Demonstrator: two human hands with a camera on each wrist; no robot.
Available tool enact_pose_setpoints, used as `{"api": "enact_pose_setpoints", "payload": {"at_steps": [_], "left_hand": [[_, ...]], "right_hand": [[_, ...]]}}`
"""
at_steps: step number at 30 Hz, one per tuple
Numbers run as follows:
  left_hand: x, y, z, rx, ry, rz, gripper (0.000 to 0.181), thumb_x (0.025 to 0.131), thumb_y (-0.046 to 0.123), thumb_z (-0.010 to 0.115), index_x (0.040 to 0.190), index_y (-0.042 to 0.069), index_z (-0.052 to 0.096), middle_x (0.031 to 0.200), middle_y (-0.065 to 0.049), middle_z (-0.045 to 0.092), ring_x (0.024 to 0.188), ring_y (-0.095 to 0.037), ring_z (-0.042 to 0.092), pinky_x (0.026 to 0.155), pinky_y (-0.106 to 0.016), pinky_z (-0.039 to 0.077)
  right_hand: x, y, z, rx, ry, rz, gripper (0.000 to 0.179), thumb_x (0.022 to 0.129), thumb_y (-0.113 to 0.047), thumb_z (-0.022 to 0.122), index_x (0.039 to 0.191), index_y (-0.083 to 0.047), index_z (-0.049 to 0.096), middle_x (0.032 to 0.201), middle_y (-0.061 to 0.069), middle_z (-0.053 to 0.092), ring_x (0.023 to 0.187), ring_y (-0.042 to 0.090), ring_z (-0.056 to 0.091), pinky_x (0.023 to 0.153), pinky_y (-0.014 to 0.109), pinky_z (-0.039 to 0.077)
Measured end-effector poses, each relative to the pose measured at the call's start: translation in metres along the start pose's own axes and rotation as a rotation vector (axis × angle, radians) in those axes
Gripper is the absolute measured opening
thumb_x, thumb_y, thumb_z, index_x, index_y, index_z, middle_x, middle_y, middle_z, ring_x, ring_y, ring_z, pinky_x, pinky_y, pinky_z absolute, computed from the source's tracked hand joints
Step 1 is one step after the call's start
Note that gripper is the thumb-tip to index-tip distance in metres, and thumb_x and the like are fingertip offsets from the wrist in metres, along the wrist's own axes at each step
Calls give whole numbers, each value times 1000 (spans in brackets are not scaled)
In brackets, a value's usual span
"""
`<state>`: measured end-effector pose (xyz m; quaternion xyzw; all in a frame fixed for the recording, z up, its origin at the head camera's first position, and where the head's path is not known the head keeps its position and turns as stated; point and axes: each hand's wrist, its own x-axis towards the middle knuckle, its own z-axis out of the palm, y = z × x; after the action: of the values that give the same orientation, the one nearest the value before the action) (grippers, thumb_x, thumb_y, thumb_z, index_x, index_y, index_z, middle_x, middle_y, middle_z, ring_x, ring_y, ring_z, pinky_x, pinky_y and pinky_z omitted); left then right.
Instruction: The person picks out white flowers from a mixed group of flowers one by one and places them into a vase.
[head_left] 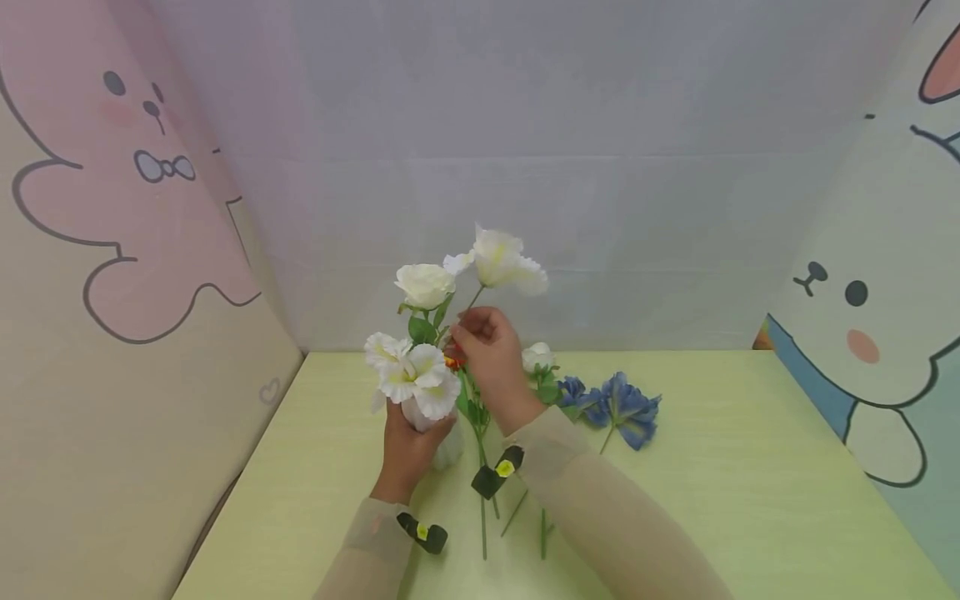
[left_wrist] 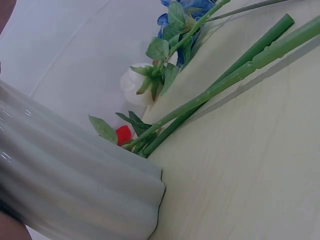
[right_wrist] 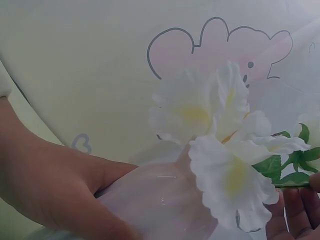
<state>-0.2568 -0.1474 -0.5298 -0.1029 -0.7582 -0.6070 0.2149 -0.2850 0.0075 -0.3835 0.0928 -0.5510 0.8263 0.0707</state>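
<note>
My left hand (head_left: 411, 448) grips a white ribbed vase (left_wrist: 85, 170) by its side, thumb and fingers spread around it. A white rose (head_left: 425, 286) and a ruffled white iris (head_left: 414, 377) rise at its mouth, the iris drooping over the front rim. Above the vase my right hand (head_left: 491, 354) pinches the thin stem of another white iris (head_left: 498, 260), whose bloom tilts up and to the right. In the right wrist view, fingertips (right_wrist: 299, 212) of that hand show at a green stem beside the leaves. The stem's lower end is hidden.
Right of the vase, several green stems (head_left: 482, 500) lie on the pale table (head_left: 750, 500). Among the lying flowers are a white rose (head_left: 537, 358), blue blooms (head_left: 630, 408) and a red-orange flower (head_left: 453, 362). A grey cloth wall (head_left: 637, 250) stands behind.
</note>
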Motion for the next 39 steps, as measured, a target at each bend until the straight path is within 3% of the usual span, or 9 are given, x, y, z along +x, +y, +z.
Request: {"api": "enact_pose_setpoints", "payload": {"at_steps": [5, 11, 15, 19, 23, 31, 39], "left_hand": [[1, 0, 0, -5, -3, 1, 98, 78, 11, 88, 156, 27, 30, 147, -1, 49, 131, -24, 49, 110, -53, 35], [0, 5, 3, -14, 10, -31, 99, 77, 3, 88, 156, 19, 30, 146, -8, 49, 130, -28, 48, 110, -53, 34], [-2, 26, 3, -9, 17, -36, 97, 77, 0, 86, 155, 11, 29, 146, -16, 48, 130, -33, 48, 110, -55, 33], [-4, 47, 1, 4, 7, -39, 94, 78, 0, 85, 154, 6, 30, 145, -18, 49, 129, -31, 48, 110, -53, 34], [-4, 50, 0, 4, 3, -51, 93, 79, 0, 85, 154, 6, 31, 144, -18, 50, 128, -30, 49, 109, -51, 35], [-4, 46, 0, 1, 18, -8, 94, 78, 1, 86, 154, 6, 30, 145, -19, 49, 129, -32, 48, 110, -54, 34], [-4, 45, -1, 2, 8, -17, 92, 79, 2, 85, 153, 7, 31, 144, -18, 49, 127, -29, 49, 110, -50, 35]], "right_hand": [[0, 6, 0, -53, -18, 30, 17, 100, 2, 64, 115, 4, 57, 98, 8, 62, 88, 25, 67, 74, 32, 58], [0, 14, -3, -135, -46, 27, 14, 100, -1, 65, 112, 2, 59, 99, 6, 62, 87, 19, 66, 72, 29, 55], [0, 17, -5, -149, -50, 27, 14, 100, -2, 66, 112, 1, 58, 99, 8, 62, 87, 20, 66, 72, 30, 54], [0, 18, -7, -177, -39, 37, 17, 100, -3, 66, 114, 3, 59, 100, 10, 63, 90, 30, 66, 73, 29, 54], [0, 18, -7, -202, -29, 38, 16, 99, -3, 67, 113, 0, 61, 101, 10, 63, 97, 42, 64, 73, 29, 55], [-5, 27, -5, -318, 1, 1, 16, 95, -1, 69, 110, 2, 65, 103, 11, 67, 93, 23, 64, 80, 34, 55], [-6, 32, -5, -385, -42, 2, 19, 93, -4, 66, 111, 4, 67, 108, 14, 69, 102, 26, 65, 86, 36, 54]]}}
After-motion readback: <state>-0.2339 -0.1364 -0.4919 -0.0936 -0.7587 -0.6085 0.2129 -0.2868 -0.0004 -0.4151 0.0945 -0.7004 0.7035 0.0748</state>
